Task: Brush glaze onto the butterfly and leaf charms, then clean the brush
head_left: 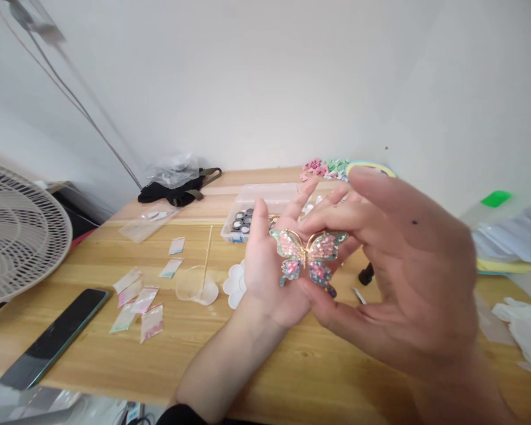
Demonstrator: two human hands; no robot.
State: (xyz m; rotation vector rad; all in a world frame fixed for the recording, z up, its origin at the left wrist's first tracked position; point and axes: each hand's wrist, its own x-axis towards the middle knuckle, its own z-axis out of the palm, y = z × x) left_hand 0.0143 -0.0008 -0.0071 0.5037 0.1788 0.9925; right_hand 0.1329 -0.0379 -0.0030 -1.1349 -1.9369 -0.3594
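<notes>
Close to the camera, my right hand [407, 277] pinches a butterfly ornament [304, 255] between thumb and fingers. Gold lines edge its wings, which glitter in pink, green and blue. Behind the ornament is my left hand [269, 268], palm up with its fingers stretched out and apart. Whether the left palm touches the butterfly I cannot tell. Part of the left fingers is hidden behind the right hand.
A clear box [236, 215] holds round dark pieces. Nearby are a cup with a stick [197, 286], a white flower-shaped palette [234, 285], small sachets [151, 323], a phone [57, 336], a fan [22, 236], a black bag [172, 192] and pink pieces [314, 167].
</notes>
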